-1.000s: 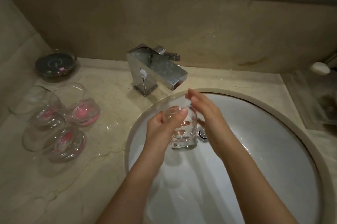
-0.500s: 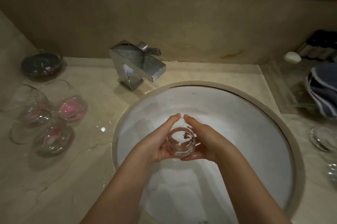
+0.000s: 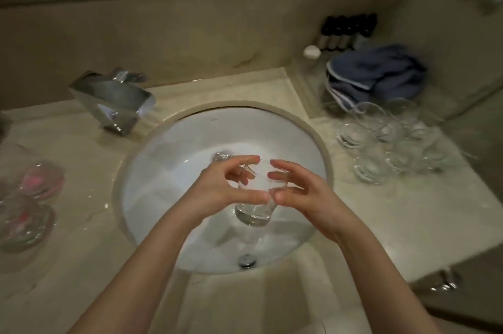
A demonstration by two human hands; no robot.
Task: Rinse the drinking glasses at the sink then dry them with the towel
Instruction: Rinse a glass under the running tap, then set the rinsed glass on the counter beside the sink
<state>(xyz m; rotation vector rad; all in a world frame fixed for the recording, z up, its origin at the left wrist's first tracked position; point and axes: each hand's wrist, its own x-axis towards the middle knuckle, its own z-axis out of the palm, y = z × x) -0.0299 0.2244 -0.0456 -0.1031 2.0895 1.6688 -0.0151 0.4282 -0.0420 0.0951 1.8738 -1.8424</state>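
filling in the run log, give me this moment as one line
step: rinse | left hand + right hand: grip glass upright over sink | towel: untouched, right counter | faucet: flow not visible

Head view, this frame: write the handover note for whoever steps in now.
Left hand and right hand: both hold one clear glass upright over the sink, fingers curled round its rim.
Faucet: no stream visible.
Clear glasses are clustered on the counter right of the sink; glasses with pink inside lie on the left.
Blue towel is bunched at back right, untouched.
Done: the held glass appears rinsed.
Left: dry it, then rinse and dry the left-side glasses.
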